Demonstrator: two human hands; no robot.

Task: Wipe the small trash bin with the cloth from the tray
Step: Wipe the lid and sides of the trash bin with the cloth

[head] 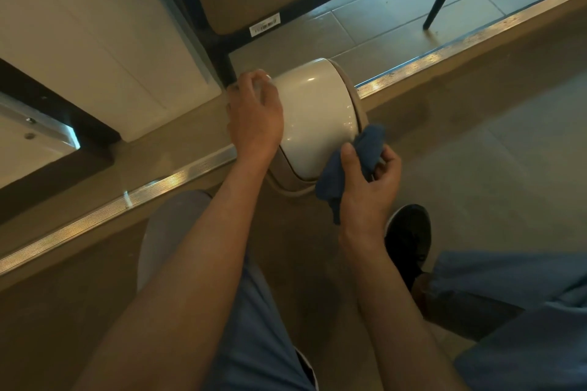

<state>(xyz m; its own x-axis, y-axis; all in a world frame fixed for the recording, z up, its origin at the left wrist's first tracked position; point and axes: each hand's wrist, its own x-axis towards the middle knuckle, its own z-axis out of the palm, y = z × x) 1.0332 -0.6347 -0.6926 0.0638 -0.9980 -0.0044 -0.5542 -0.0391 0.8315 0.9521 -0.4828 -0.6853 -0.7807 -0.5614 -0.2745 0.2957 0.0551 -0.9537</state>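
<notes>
Crouched on the floor, I steady the small white trash bin point(314, 105) beside the metal threshold strip point(413, 65) with my left hand point(255, 119), my right hand point(368, 182) clenching the blue cloth point(352, 165) against its rim.

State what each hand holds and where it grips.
Right hand grips the bunched blue cloth around its middle. Left hand steadies the small trash bin by its side.

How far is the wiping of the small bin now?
Done: the blue cloth is already fetched and in the right hand. In hand: the left hand steadies the white trash bin while the cloth presses on its lower rim. Left: the rest; which parts are already wiped cannot be told.
</notes>
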